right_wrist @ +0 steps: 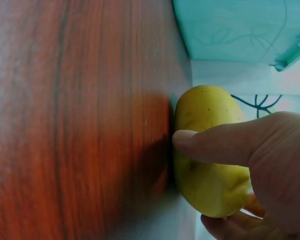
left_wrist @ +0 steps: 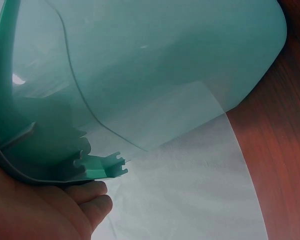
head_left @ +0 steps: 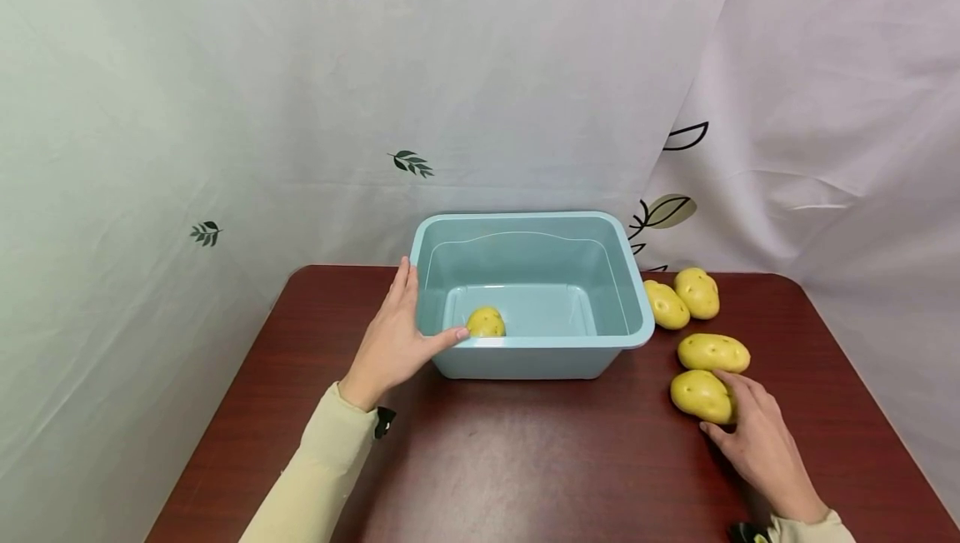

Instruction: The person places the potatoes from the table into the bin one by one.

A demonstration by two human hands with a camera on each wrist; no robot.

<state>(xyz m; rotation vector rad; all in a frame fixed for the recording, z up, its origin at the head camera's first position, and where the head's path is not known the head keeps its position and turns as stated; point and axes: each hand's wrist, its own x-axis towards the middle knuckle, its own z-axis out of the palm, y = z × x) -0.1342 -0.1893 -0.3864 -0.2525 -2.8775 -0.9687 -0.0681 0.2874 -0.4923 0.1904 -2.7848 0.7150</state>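
Against a light blue plastic basin my left hand rests at the near left corner. Its fingers lie straight along the left side and the thumb reaches onto the front rim. In the left wrist view, the hand sits under the basin's edge. My right hand grips a yellow potato on the table, thumb on the near side, fingers at the far right. The right wrist view has the thumb across that potato. One potato lies inside the basin.
Right of the basin are three more potatoes: an oblong one just beyond the gripped one, and two farther back, one beside the other. The dark red wooden table ends at a white printed cloth behind.
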